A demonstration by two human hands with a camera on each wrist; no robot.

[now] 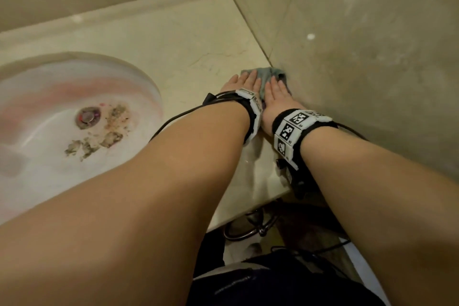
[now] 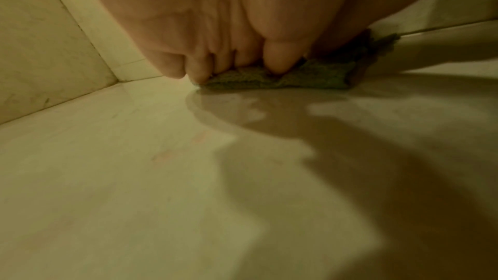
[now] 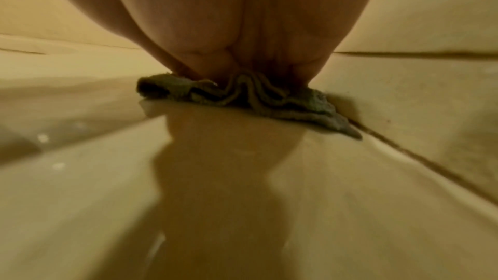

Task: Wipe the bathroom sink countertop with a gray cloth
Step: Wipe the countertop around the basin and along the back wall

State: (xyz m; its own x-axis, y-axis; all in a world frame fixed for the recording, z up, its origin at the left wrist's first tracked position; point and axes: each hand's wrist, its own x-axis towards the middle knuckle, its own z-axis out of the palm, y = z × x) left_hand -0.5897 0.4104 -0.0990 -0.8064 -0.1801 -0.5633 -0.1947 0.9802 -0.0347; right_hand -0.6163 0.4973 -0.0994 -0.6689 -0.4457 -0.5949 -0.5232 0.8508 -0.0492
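A crumpled gray cloth (image 1: 269,74) lies on the beige countertop (image 1: 173,42), pushed up against the right-hand wall. My left hand (image 1: 244,83) and right hand (image 1: 277,94) lie side by side on it, palms down and fingers straight, pressing it flat. In the left wrist view the fingers (image 2: 277,59) bear down on the cloth (image 2: 296,78). The right wrist view has the cloth (image 3: 256,99) bunched in folds under the right hand (image 3: 242,29), its edge touching the wall seam.
A white sink basin (image 1: 37,156) with brown grime around its drain (image 1: 87,117) lies to the left. Beige walls (image 1: 372,57) close in the counter at the back and right. The counter's front edge (image 1: 248,208) is below my wrists, with a metal ring (image 1: 248,228) beneath.
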